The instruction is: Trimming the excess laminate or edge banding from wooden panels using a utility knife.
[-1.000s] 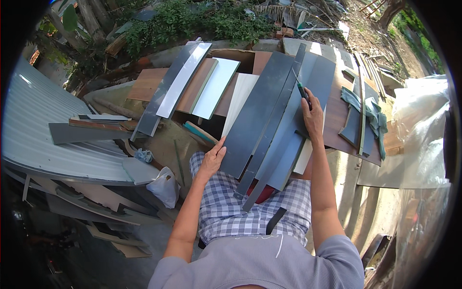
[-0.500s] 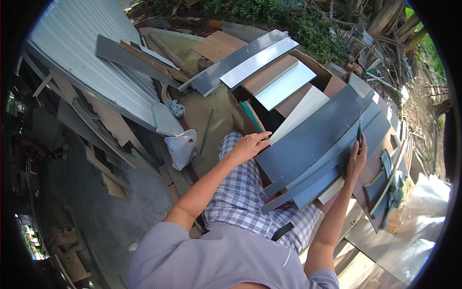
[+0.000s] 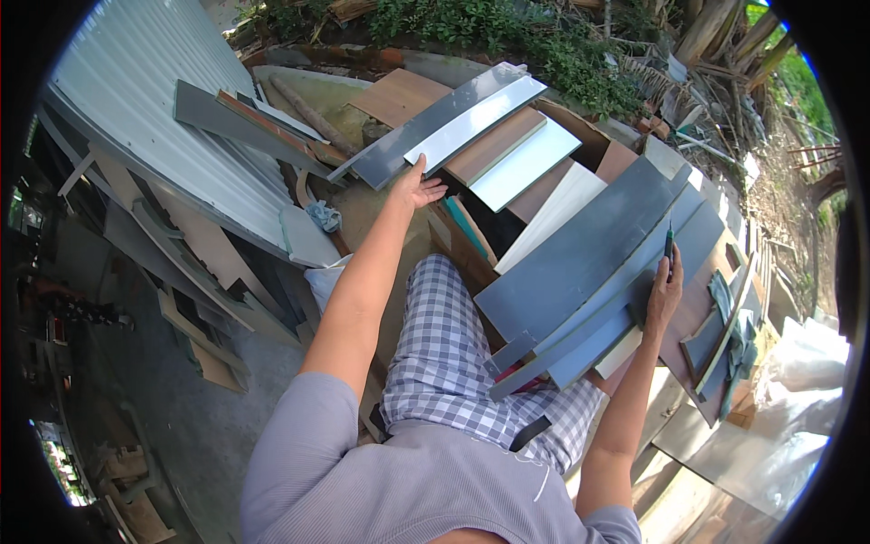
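My left hand [image 3: 418, 188] reaches out with its fingers spread, palm partly up. Its thumb is at the lower left corner of a glossy white board [image 3: 476, 120]; whether it presses on it I cannot tell. In my right hand [image 3: 666, 292] is a slim screwdriver-like tool [image 3: 669, 243] with a dark handle and a thin tip pointing up. That hand is beside a stack of dark grey boards [image 3: 580, 258] leaning in front of me. Between the hands lie a shiny white-faced panel [image 3: 527, 163], a brown board [image 3: 497, 145] and a pale narrow board [image 3: 551, 216].
Corrugated metal sheeting [image 3: 172, 100] stands at the left, with board offcuts [image 3: 213, 186] leaning below it. A blue rag [image 3: 323, 216] lies near my left forearm. Clear plastic sheeting [image 3: 797, 381] is at the right. Plants [image 3: 580, 72] grow at the back.
My left hand has left the near end of the pale narrow board and moved forward and left to the glossy white board, its fingers opening. My right hand still holds the tool.
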`<state>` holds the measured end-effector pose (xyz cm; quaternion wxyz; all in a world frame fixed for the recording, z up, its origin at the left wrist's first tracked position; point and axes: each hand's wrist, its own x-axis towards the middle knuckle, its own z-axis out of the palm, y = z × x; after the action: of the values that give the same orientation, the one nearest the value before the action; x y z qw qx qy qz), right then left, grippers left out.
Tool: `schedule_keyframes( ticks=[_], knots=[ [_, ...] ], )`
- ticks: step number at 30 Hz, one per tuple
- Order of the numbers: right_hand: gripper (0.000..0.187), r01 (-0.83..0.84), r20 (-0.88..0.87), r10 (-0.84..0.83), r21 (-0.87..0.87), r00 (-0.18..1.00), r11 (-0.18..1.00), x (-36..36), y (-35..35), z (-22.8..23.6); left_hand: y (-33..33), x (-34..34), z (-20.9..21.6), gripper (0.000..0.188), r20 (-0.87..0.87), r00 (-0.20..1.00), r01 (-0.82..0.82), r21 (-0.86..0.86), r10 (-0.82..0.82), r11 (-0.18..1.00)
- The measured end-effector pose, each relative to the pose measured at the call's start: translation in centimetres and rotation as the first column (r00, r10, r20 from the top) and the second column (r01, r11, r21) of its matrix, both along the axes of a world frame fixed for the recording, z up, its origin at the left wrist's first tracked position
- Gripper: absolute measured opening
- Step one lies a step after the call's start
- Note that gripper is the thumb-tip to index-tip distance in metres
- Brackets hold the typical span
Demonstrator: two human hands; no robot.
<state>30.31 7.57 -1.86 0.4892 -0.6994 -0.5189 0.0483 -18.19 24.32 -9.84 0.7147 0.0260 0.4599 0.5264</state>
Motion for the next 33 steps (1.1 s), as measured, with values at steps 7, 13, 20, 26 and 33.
schedule_keyframes(
  ticks=[7, 13, 20, 26, 33],
  knots=[
    [0.045, -0.006, -0.107, -0.004, -0.089, 0.994, 0.996, -0.2, -0.2, 0.4, -0.3, 0.7, 0.0, 0.055, -0.010, 0.999, -0.045, 0.066, 0.046, 0.997],
    [0.044, -0.022, -0.104, 0.011, -0.104, 0.994, 0.994, 0.3, -0.5, 0.6, -4.1, 2.2, 3.6, 0.034, 0.015, 0.974, -0.217, 0.359, 0.227, 0.908],
    [0.044, -0.016, -0.075, 0.008, -0.108, 0.997, 0.994, -0.4, -0.4, 1.0, -11.5, 2.5, 7.1, 0.039, -0.072, 0.976, -0.156, 0.432, 0.206, 0.889],
    [0.042, -0.029, -0.060, 0.025, -0.060, 0.998, 0.998, -0.2, -0.4, 0.9, -18.0, 6.3, 11.7, 0.040, -0.218, 0.964, -0.020, 0.509, 0.151, 0.861],
    [0.042, -0.033, -0.029, 0.032, -0.043, 0.999, 0.999, -0.5, -0.4, 1.1, -22.1, 11.1, 10.8, 0.039, -0.406, 0.905, 0.128, 0.546, 0.127, 0.828]
  ],
)
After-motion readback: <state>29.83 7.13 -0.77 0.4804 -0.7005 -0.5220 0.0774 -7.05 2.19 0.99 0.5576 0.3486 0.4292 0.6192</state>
